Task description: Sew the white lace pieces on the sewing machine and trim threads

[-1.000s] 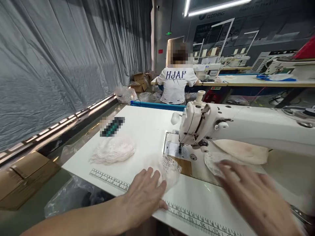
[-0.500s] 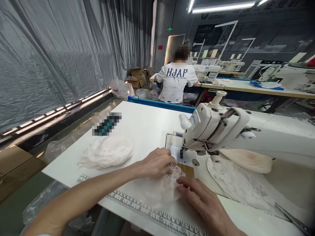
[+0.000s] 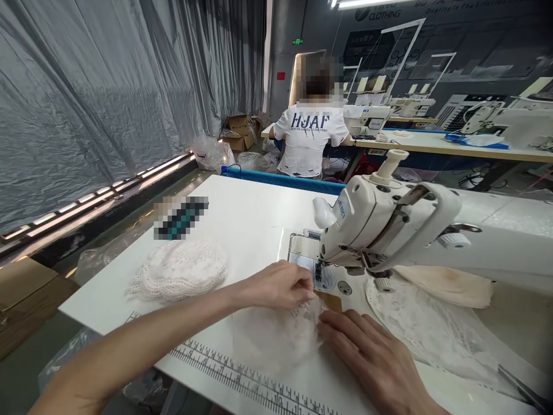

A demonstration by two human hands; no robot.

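Note:
A white lace piece [image 3: 276, 334] lies on the white table [image 3: 242, 219] just in front of the needle of a white sewing machine [image 3: 389, 225]. My left hand [image 3: 276, 285] rests on its far edge with fingers curled, pinching the lace near the needle plate [image 3: 309, 262]. My right hand [image 3: 371, 357] lies flat on the lace's right edge, fingers stretched toward the left hand.
A stack of white lace pieces [image 3: 179, 276] sits at the table's left. More lace [image 3: 432, 328] lies under the machine arm. A ruler strip [image 3: 242, 380] runs along the near edge. A person in a white shirt [image 3: 309, 141] sits ahead. Cardboard boxes [image 3: 26, 294] stand left.
My left hand went forward from the table's near edge onto the lace by the needle. My right hand came in from the right onto the same lace. The view shifted slightly.

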